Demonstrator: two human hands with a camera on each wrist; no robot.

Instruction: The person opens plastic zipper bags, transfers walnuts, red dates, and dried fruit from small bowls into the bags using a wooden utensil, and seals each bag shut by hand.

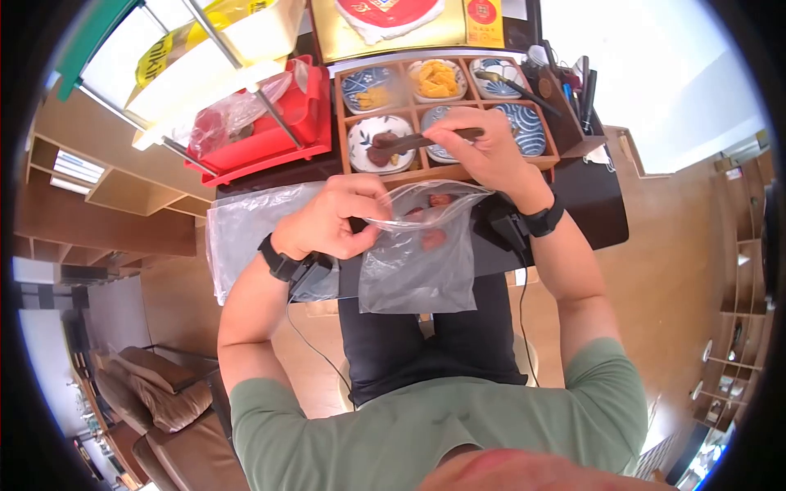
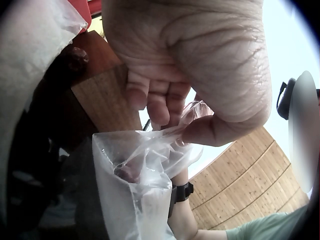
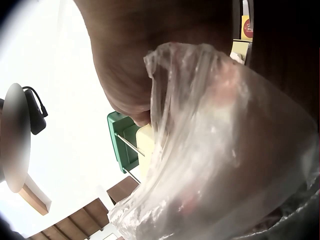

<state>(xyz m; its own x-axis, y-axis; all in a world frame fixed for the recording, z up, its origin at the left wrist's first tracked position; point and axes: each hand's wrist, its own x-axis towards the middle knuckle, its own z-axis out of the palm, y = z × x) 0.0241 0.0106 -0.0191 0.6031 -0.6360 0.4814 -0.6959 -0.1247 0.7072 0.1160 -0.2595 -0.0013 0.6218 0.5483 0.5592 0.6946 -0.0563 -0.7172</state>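
Observation:
My left hand point(image 1: 334, 214) pinches the rim of a clear plastic bag point(image 1: 417, 282) between thumb and fingers. Several reddish-brown pieces, like dried dates point(image 1: 433, 239), lie inside the bag, whose mouth gapes toward the tray. My right hand point(image 1: 483, 143) holds a dark long-handled utensil point(image 1: 417, 141), perhaps a wooden spoon. Its far end is over a white leaf-patterned bowl point(image 1: 360, 135), close to a dark red piece point(image 1: 381, 155) there. In the right wrist view the bag point(image 3: 200, 150) covers most of the scene, and the right fingers are largely hidden.
A wooden compartment tray point(image 1: 340, 106) holds several patterned bowls, one with orange-yellow pieces point(image 1: 434, 79). Another dark spoon point(image 1: 524, 88) lies across its right side. A red basket point(image 1: 319, 106) stands left, a pen holder point(image 1: 573, 123) right. A second clear bag point(image 1: 246, 237) lies on the dark table point(image 1: 594, 204).

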